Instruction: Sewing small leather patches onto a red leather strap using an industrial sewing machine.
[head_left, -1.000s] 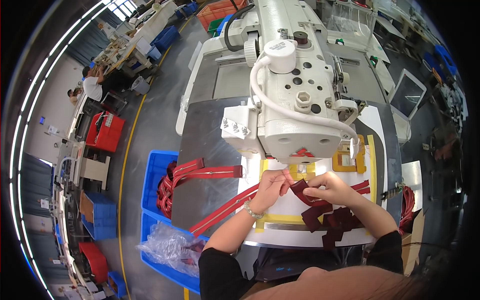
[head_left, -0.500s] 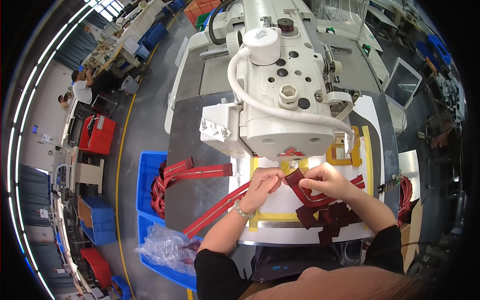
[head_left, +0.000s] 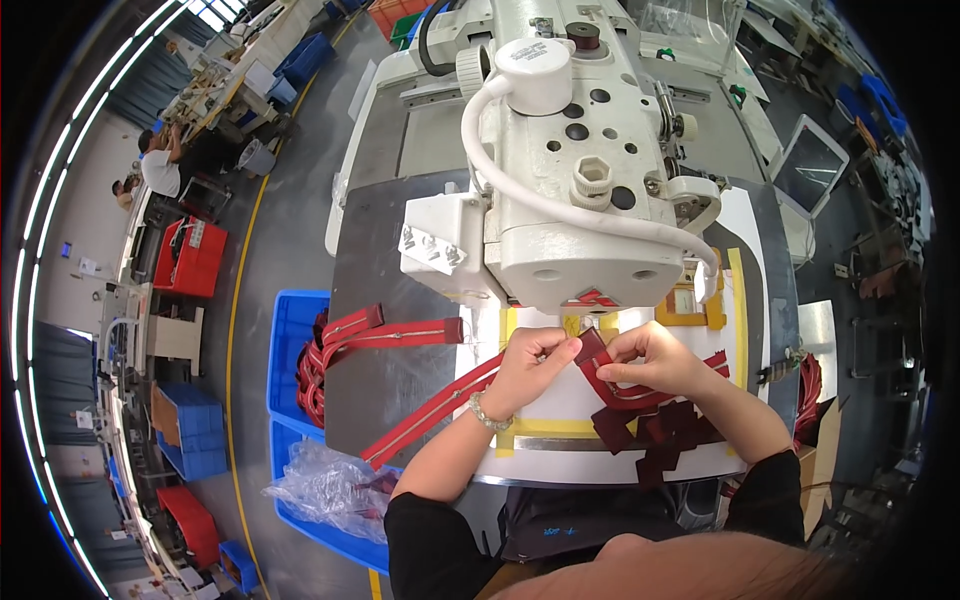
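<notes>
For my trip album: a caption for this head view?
Two hands hold a dark red fabric piece under a white sewing machine.

Black sleeves pushed up past elbows, bare forearms, beaded bracelet [head_left: 484, 412] on L wrist, no gloves

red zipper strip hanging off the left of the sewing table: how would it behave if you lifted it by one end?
Probably floppy: the red zipper strip already droops over the table edge toward the blue bin. Likely light for its length, being thin tape. It may slide, since much of it hangs unsupported beyond the left hand.
</notes>
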